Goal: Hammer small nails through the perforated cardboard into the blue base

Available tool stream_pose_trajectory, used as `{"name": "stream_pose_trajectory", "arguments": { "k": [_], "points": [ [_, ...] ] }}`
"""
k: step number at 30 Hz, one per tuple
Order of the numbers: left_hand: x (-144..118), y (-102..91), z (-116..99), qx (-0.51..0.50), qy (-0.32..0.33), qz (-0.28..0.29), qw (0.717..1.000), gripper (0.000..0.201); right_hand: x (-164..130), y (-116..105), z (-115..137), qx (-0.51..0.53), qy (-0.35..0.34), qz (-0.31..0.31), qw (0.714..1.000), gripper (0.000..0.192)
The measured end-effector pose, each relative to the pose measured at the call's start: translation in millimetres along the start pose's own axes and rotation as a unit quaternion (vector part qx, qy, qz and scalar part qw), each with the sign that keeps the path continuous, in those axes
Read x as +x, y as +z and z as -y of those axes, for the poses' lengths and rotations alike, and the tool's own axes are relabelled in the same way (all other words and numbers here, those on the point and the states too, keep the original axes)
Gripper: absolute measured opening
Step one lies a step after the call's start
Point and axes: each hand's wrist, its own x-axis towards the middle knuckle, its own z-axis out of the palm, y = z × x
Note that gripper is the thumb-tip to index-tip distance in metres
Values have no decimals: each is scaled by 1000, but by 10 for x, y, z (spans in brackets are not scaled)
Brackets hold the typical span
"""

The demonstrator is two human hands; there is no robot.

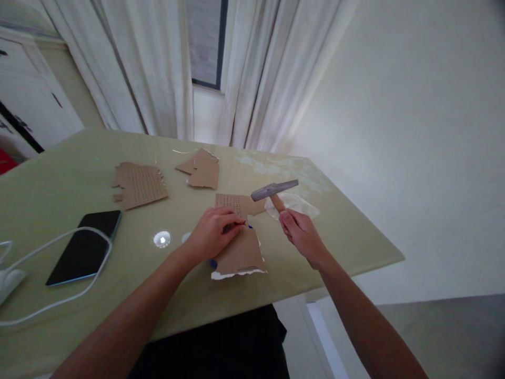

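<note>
My right hand (300, 231) is closed round the wooden handle of a hammer (275, 189), its grey metal head raised over the table. To the left, my left hand (215, 229) rests on a brown cardboard piece (241, 252) with torn white edges. Thumb and forefinger pinch a small, thin, dark nail (244, 223), mostly hidden by the fingers. Just beyond these fingers lies another cardboard piece (231, 201) with rows of small holes. Something blue shows partly from under the near cardboard.
A punched cardboard sheet (144, 184) and torn cardboard scraps (205, 171) lie farther back. Clear plastic (300, 204) is beyond my right hand. A tablet (84, 247) with a white cable (59, 305) occupies the left side of the glossy table (189, 310).
</note>
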Motion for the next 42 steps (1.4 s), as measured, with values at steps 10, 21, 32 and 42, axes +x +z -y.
{"name": "stream_pose_trajectory", "arguments": {
  "k": [10,21,32,42],
  "points": [
    [1,15,4,16,14,0,1000,17,-237,-162,775,-354,-59,83,930,50],
    [14,23,-7,-15,21,-7,1000,16,-293,-119,734,-334,-47,57,940,51],
    [-15,33,-7,-4,-4,-15,1000,14,-315,-45,631,-331,-38,44,942,54],
    [-85,9,-38,84,-38,-47,995,60,-325,74,522,-363,-21,62,929,51]
  ]
}}
